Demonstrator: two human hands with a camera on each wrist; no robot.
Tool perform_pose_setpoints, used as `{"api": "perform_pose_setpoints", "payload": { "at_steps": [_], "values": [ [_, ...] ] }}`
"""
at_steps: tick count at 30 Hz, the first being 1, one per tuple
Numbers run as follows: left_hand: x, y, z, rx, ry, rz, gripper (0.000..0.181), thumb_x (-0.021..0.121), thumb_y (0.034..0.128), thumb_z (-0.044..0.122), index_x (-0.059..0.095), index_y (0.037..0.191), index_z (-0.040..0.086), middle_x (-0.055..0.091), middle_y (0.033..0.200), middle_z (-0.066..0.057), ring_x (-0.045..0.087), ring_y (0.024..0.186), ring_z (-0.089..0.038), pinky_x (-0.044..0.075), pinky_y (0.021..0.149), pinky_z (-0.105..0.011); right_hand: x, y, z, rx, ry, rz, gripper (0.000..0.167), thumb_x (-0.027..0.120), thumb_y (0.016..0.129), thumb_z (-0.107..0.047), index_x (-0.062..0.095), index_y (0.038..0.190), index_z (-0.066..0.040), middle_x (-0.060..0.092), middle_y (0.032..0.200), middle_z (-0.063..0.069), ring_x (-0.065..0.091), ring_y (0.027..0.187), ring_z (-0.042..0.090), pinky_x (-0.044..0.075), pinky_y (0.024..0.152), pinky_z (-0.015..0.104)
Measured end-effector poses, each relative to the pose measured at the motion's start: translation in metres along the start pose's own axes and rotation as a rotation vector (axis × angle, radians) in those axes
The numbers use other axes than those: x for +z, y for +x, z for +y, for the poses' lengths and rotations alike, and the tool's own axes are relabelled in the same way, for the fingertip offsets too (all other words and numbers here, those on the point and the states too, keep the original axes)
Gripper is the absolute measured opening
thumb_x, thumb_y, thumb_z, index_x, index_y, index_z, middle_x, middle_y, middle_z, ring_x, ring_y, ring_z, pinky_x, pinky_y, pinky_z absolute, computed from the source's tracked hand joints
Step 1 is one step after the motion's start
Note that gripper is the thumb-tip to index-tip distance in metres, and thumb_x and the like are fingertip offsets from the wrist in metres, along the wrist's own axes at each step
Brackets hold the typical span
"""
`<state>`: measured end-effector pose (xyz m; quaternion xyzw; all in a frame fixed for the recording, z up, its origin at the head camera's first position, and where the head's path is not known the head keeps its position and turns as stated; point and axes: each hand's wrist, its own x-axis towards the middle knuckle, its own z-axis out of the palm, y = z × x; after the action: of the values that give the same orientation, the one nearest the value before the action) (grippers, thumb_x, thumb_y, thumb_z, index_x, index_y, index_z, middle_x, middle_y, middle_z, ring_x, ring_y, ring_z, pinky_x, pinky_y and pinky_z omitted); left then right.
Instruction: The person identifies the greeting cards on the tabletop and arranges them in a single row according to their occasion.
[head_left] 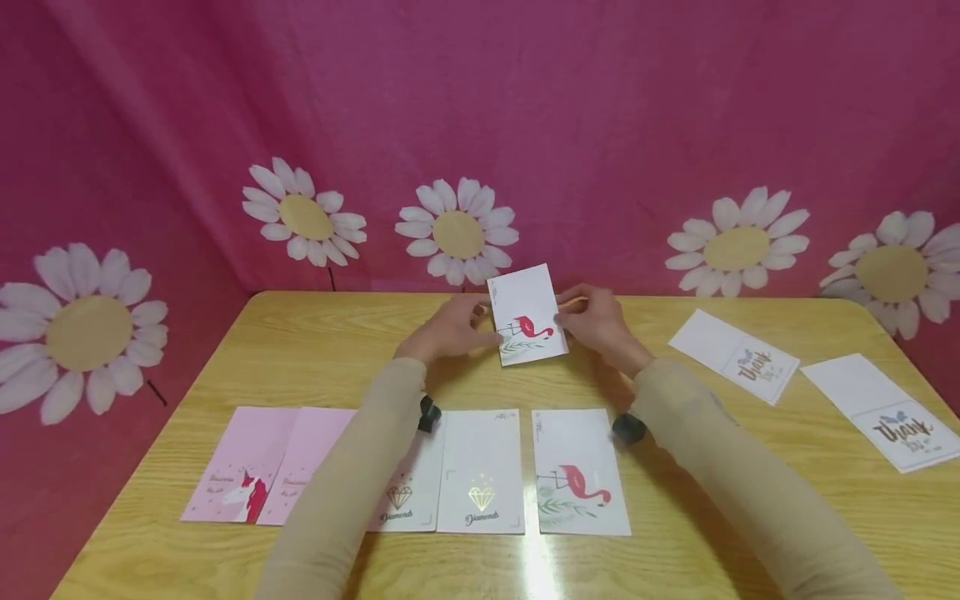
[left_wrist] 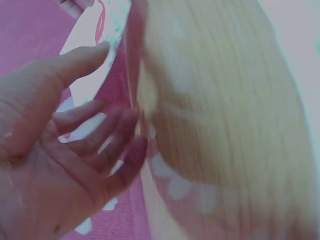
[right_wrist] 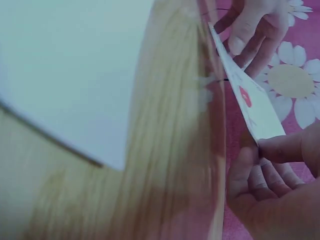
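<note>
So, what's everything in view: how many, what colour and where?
Table: 1, wood-yellow, foreground
Backdrop: 1, pink, behind
Daisies: 5, white and yellow, on backdrop
Raised flamingo card: 1, white-red, centre
Lower flamingo card: 1, white-red, front row right
Diamond cards: 2, white-gold, front row middle
Unicorn cards: 2, pink, front row left
Thank-you cards: 2, white, table's right side
Sleeves: 2, beige, foreground
Wrist pieces: 2, black, by sleeves
Left hand: 1, at raised card's left edge
Right hand: 1, pinching its right edge
</note>
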<state>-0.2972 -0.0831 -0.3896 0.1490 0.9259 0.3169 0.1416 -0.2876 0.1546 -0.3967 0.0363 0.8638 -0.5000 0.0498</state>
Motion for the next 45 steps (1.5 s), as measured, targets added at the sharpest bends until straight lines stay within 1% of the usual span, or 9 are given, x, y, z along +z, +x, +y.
{"api": "perform_pose_setpoints", "payload": {
  "at_steps": [2,4,9,14,22,30,34,40,45],
  "values": [
    [0.000,0.001,-0.001,0.025,-0.131,0.032,0.058,0.074,0.0943,0.028,0.052,0.146,0.014,0.057,0.141,-0.010,0.055,0.128,-0.029,0.049,0.111,-0.043,-0.003,-0.001,-0.001,0.008,0.052,0.010,0.032,0.066,0.096,-0.007,0.060,0.127,0.000,0.068,0.120,0.023,0.068,0.097,0.027,0.061,0.076,0.031],
    [0.001,0.002,0.000,0.025,-0.257,0.066,0.051,0.073,0.0957,0.026,0.055,0.142,0.013,0.062,0.134,-0.009,0.062,0.120,-0.029,0.054,0.105,-0.041,-0.005,-0.002,-0.003,0.015,0.084,0.011,0.033,0.066,0.097,-0.008,0.058,0.128,0.000,0.067,0.120,0.022,0.067,0.095,0.026,0.063,0.077,0.033],
    [0.002,-0.002,0.007,0.008,-0.547,0.145,0.043,0.068,0.0987,0.020,0.057,0.139,0.012,0.063,0.127,-0.009,0.068,0.110,-0.029,0.059,0.097,-0.042,-0.008,-0.006,-0.006,0.030,0.116,0.004,0.035,0.066,0.098,-0.011,0.057,0.130,-0.002,0.067,0.122,0.020,0.067,0.092,0.025,0.063,0.078,0.036],
    [0.006,-0.006,0.016,0.018,-0.688,0.176,0.042,0.070,0.0962,0.013,0.059,0.137,0.010,0.064,0.125,-0.010,0.068,0.107,-0.026,0.060,0.094,-0.042,-0.012,-0.012,-0.005,0.021,0.152,0.000,0.035,0.066,0.098,-0.011,0.056,0.130,-0.003,0.067,0.123,0.020,0.067,0.088,0.024,0.063,0.079,0.037],
    [0.013,-0.015,0.029,0.010,-0.770,0.155,0.045,0.072,0.0944,0.010,0.057,0.137,0.009,0.063,0.129,-0.012,0.064,0.115,-0.027,0.059,0.095,-0.047,-0.028,-0.030,-0.003,-0.024,0.176,-0.007,0.039,0.068,0.097,-0.015,0.055,0.132,-0.002,0.064,0.118,0.019,0.068,0.085,0.019,0.063,0.080,0.038],
    [0.019,-0.027,0.036,0.012,-0.767,0.113,0.043,0.072,0.0949,0.012,0.058,0.135,0.011,0.063,0.128,-0.012,0.064,0.116,-0.028,0.060,0.094,-0.046,-0.037,-0.050,-0.007,-0.047,0.165,0.015,0.041,0.070,0.098,-0.024,0.056,0.132,-0.006,0.064,0.125,0.017,0.065,0.103,0.023,0.061,0.077,0.026],
    [0.024,-0.034,0.041,0.019,-0.775,0.088,0.042,0.072,0.0945,0.012,0.058,0.135,0.013,0.063,0.126,-0.011,0.064,0.114,-0.027,0.061,0.091,-0.043,-0.041,-0.060,-0.005,-0.092,0.161,0.022,0.043,0.070,0.098,-0.026,0.055,0.133,-0.005,0.065,0.127,0.019,0.067,0.099,0.017,0.061,0.075,0.026],
    [0.028,-0.044,0.050,0.040,-0.769,0.062,0.044,0.073,0.0940,0.010,0.060,0.136,0.014,0.064,0.125,-0.012,0.066,0.109,-0.025,0.062,0.088,-0.043,-0.050,-0.076,-0.005,-0.111,0.123,0.041,0.043,0.070,0.098,-0.026,0.056,0.133,-0.006,0.067,0.122,0.018,0.068,0.091,0.008,0.062,0.074,0.026],
    [0.031,-0.053,0.059,0.042,-0.743,0.062,0.041,0.073,0.0938,0.011,0.061,0.133,0.015,0.065,0.125,-0.009,0.068,0.108,-0.024,0.064,0.082,-0.038,-0.057,-0.088,-0.005,-0.109,0.085,0.035,0.046,0.071,0.097,-0.025,0.055,0.137,-0.009,0.069,0.118,0.019,0.068,0.087,0.010,0.063,0.073,0.028]
  ]
}}
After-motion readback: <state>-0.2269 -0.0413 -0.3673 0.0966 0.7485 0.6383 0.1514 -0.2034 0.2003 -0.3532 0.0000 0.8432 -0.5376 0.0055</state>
